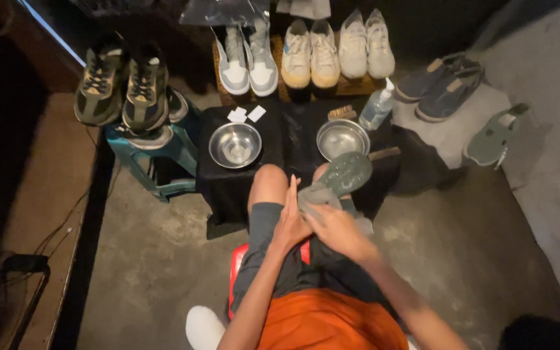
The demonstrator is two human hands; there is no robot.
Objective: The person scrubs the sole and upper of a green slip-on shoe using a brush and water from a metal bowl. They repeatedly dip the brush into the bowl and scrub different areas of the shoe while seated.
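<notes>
Person sits on a red stool (236, 272), seen from above, knees toward a low black-draped tabletop (293, 139). Left hand (291, 220) lies on the lap w/ fingers straight and together, flat against a grey cloth (317, 194) and the heel end of a grey-green sandal (345, 174). Right hand (335, 228) is just beside it, grip curled onto the cloth; can't tell exactly how the fingers pinch, they're partly hidden. Sandal is sole-up, tilted, its front end sticking out over the tabletop edge, near the right steel bowl (342, 138).

On the tabletop: left steel bowl (234, 144), two small white packets (246, 115), a brush (341, 113) and a clear pump bottle (377, 107) behind the right bowl. Behind that, a row of sneakers: grey-white pair (246, 58), two cream pairs (338, 48). Olive-black pair (123, 81) sits on a teal stool (157, 155) at left. At right, on a pale slab, blue-grey sandals (442, 87) and the matching green sandal (492, 137), well apart from the hands
</notes>
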